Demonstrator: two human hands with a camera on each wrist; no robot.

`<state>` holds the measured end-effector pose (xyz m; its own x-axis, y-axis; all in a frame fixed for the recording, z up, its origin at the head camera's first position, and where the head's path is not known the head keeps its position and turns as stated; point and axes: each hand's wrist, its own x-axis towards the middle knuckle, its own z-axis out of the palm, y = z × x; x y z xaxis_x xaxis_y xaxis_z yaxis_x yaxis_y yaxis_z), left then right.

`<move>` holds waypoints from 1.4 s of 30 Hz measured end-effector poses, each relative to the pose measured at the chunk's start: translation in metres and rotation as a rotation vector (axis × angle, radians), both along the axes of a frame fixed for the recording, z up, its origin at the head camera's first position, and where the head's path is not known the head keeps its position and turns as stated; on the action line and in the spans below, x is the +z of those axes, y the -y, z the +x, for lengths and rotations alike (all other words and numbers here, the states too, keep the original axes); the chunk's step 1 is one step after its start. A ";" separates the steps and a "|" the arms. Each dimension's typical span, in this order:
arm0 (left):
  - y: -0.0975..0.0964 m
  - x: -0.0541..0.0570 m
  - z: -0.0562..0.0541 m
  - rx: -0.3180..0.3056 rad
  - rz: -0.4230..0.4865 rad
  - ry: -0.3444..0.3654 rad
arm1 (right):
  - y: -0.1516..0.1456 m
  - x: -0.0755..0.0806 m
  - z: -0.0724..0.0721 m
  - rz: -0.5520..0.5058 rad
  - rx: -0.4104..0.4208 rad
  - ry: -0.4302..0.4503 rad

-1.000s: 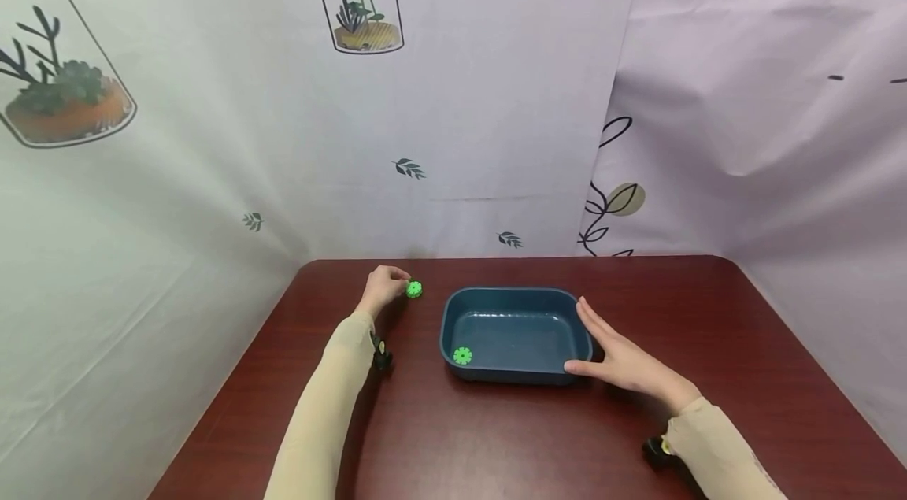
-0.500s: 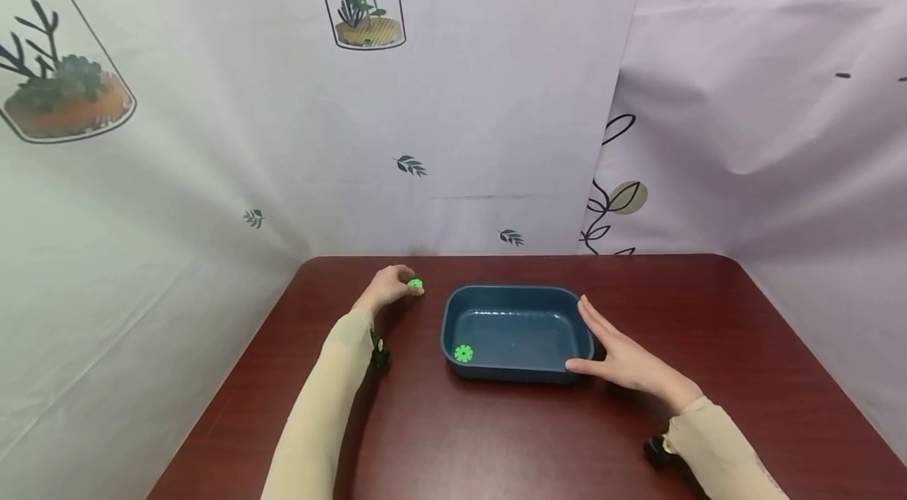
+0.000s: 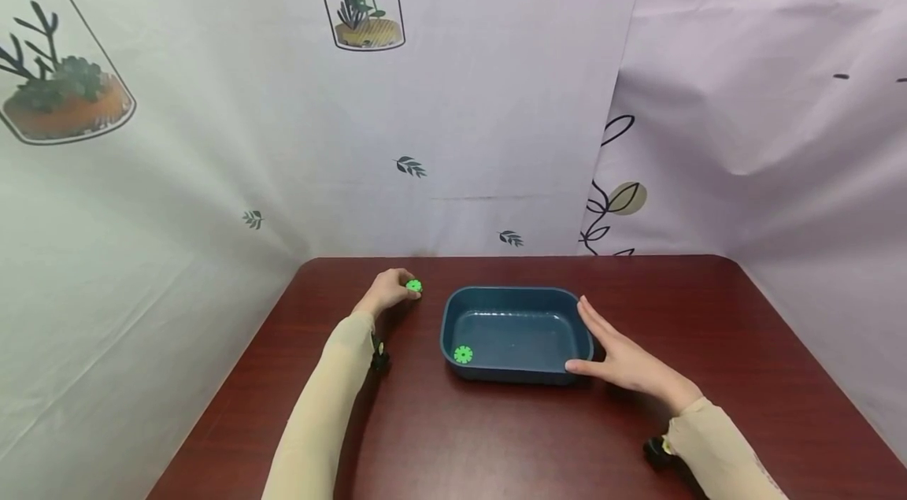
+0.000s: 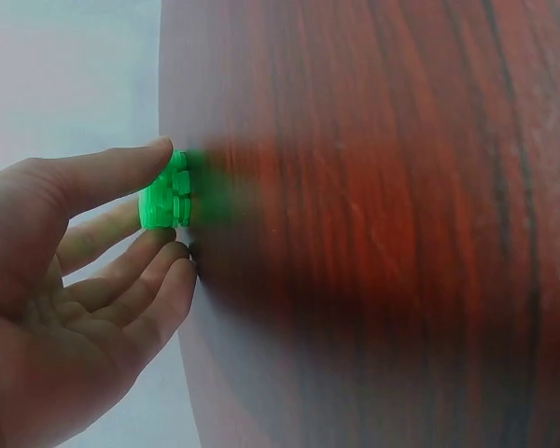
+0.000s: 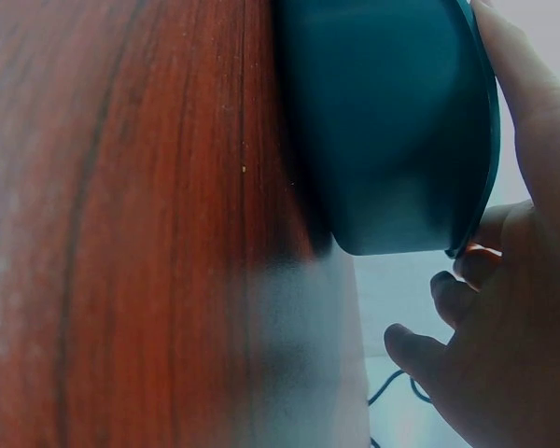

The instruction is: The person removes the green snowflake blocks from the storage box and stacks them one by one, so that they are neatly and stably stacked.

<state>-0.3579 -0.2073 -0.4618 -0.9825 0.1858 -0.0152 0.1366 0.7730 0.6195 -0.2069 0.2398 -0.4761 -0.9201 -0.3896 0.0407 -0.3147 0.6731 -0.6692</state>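
At the far left of the table, my left hand (image 3: 386,289) pinches a small stack of bright green notched discs (image 3: 414,286) between thumb and fingers. In the left wrist view the stack (image 4: 166,194) is seen edge-on, the thumb above it and fingertips below, close by the table surface. A dark blue rectangular tray (image 3: 516,372) stands to the right of that hand. One flat green notched disc (image 3: 463,355) lies in its front left corner. My right hand (image 3: 631,361) spans the tray's right end with fingers extended, thumb at the front rim and fingertips at the back right corner.
The dark red wood table (image 3: 489,445) has rounded far corners. Its far edge meets a white printed cloth backdrop (image 3: 496,114), and cloth hangs at both sides too. A dark cable (image 5: 392,383) shows beyond the table edge in the right wrist view.
My left hand has moved slightly right around the green discs, its thumb now in front of them. The right hand and the tray stay in place.
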 end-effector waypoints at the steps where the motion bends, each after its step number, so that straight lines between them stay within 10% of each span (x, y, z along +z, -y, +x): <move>1: 0.000 0.000 0.000 -0.003 0.000 -0.003 | 0.000 0.000 0.000 -0.001 -0.001 0.001; 29: -0.003 -0.001 0.003 -0.002 -0.050 -0.017 | 0.000 0.000 0.001 0.004 -0.002 -0.007; 42: -0.005 0.024 0.003 -0.013 0.031 -0.006 | 0.001 0.000 0.001 0.012 0.000 -0.016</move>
